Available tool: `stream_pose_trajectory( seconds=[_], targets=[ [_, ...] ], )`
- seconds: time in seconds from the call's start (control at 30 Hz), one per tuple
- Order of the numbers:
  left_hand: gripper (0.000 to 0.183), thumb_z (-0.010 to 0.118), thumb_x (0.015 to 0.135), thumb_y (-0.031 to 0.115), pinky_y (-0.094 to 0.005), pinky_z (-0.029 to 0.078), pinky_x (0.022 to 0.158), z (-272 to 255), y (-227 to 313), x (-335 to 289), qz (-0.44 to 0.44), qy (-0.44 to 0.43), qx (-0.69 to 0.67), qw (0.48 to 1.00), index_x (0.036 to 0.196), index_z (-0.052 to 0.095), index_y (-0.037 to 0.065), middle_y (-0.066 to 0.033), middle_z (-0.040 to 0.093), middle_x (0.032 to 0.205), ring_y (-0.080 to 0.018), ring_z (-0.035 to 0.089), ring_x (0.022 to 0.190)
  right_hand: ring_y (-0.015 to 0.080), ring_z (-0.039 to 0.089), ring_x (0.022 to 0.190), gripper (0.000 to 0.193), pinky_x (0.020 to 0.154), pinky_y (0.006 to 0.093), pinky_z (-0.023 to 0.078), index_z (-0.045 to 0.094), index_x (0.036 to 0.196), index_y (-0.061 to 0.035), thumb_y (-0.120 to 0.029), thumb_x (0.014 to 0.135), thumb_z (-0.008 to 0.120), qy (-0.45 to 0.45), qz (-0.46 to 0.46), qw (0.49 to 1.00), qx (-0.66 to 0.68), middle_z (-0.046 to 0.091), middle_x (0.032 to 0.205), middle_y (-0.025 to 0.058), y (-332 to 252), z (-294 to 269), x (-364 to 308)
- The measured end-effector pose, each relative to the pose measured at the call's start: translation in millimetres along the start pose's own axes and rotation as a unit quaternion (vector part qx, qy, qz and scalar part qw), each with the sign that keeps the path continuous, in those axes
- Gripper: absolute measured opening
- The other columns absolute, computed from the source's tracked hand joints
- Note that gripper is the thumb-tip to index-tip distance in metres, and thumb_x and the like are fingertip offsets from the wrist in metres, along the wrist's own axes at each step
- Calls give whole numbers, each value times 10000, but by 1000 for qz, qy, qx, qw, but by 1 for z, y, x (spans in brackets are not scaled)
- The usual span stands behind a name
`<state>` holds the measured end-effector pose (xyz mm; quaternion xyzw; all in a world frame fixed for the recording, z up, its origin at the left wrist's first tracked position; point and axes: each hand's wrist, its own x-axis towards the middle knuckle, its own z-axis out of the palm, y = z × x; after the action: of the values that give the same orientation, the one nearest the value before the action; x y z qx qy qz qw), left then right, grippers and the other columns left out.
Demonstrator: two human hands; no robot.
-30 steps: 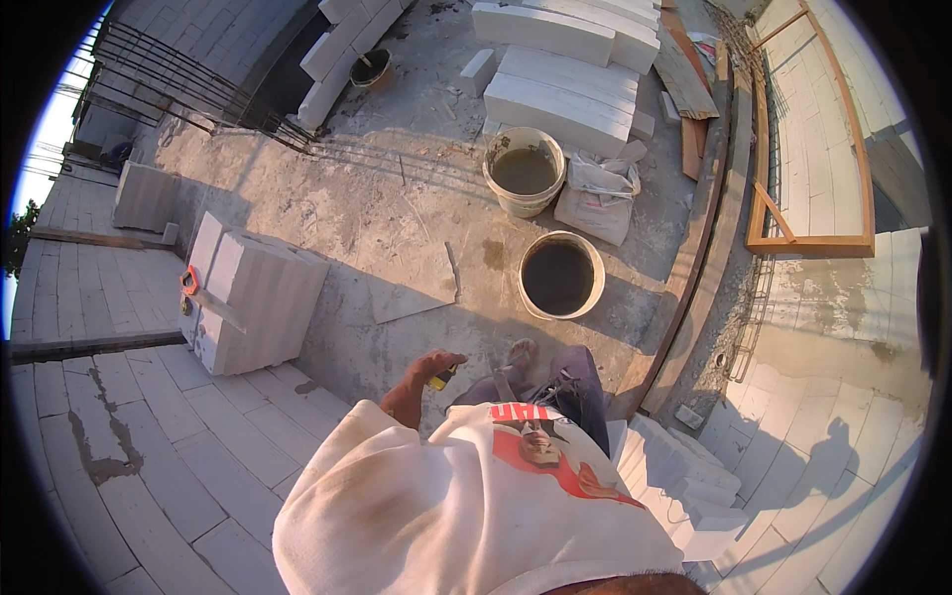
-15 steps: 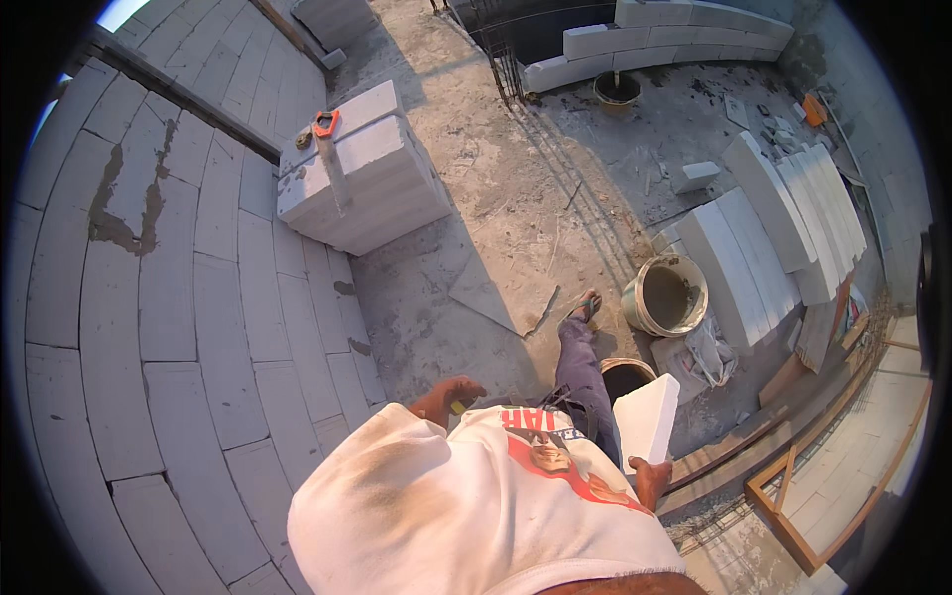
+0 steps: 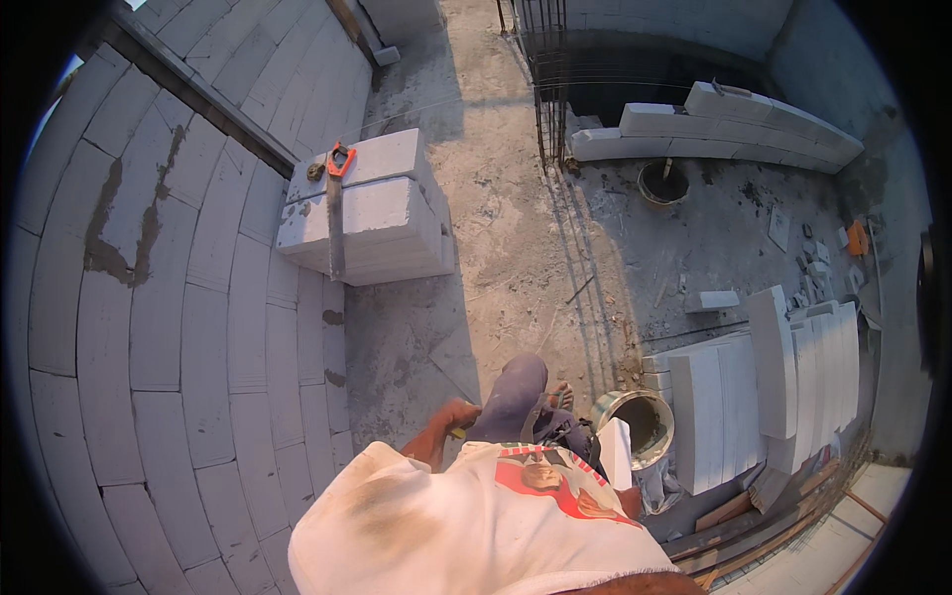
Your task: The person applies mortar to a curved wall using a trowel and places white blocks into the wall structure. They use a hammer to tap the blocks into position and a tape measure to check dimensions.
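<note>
A wall of pale blocks (image 3: 169,327) curves along the left side, patched with dark mortar stains. Just beside it, a stack of white blocks (image 3: 382,213) stands on the concrete floor (image 3: 496,228), with a handsaw (image 3: 335,198) with an orange handle lying across its top. In the lower middle, a person in a white printed shirt walks over the floor. The left hand (image 3: 456,416) hangs beside the thigh, fingers curled around a small yellowish object (image 3: 458,432) too small to identify. The right hand (image 3: 629,501) is mostly hidden behind the shirt at the lower edge of a white block (image 3: 615,451), which stands upright against the person's right side; the hand appears to grasp the block from below, though the fingers cannot be seen. Touching or just beyond that block sits a mortar-smeared bucket (image 3: 635,421), next to rows of white blocks (image 3: 764,392) stacked on edge. Farther back, a second, dark bucket (image 3: 662,183) stands near a low course of blocks (image 3: 724,124), beside upright steel rebar (image 3: 545,79).
</note>
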<state>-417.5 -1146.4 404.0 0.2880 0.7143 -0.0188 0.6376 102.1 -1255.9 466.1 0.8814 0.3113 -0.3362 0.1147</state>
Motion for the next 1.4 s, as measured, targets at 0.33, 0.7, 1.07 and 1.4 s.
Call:
stream_pose_trajectory(
  seconds=[0.33, 0.7, 1.07, 1.4],
  targets=[
    [391, 701, 910, 463, -377, 493, 610, -75, 172, 82, 19, -84, 80, 993, 837, 711, 79, -46, 674, 775, -168, 607, 632, 415, 631, 1234, 912, 998, 472, 559, 501, 1304, 94, -365, 623, 898, 14, 0, 999, 43, 593, 1331, 264, -143, -113, 68],
    [405, 686, 926, 494, -393, 531, 628, -160, 529, 163, -102, -121, 375, 913, 880, 709, 92, -64, 666, 769, -192, 651, 670, 281, 725, 728, 376, 693, 414, 564, 743, 753, 41, -292, 700, 907, 179, 3, 940, 291, 731, 760, 167, -206, -120, 78],
    [658, 638, 897, 580, -482, 562, 723, -103, 840, 300, 194, -1, 550, 813, 1151, 709, -23, -243, 718, 1126, -304, 731, 999, 304, 732, 870, 530, 784, 423, 561, 701, 1093, 90, -128, 642, 872, 148, 360, 674, 628, 743, 978, 198, -300, -277, 121],
    [548, 583, 950, 536, -430, 544, 748, 23, 973, 362, 227, -219, 651, 690, 1108, 755, 41, -163, 742, 952, -279, 704, 839, 301, 690, 967, 546, 848, 461, 564, 619, 1194, -1, -161, 718, 833, 311, 278, 492, 764, 699, 1116, 158, -242, -421, 297]
  ],
)
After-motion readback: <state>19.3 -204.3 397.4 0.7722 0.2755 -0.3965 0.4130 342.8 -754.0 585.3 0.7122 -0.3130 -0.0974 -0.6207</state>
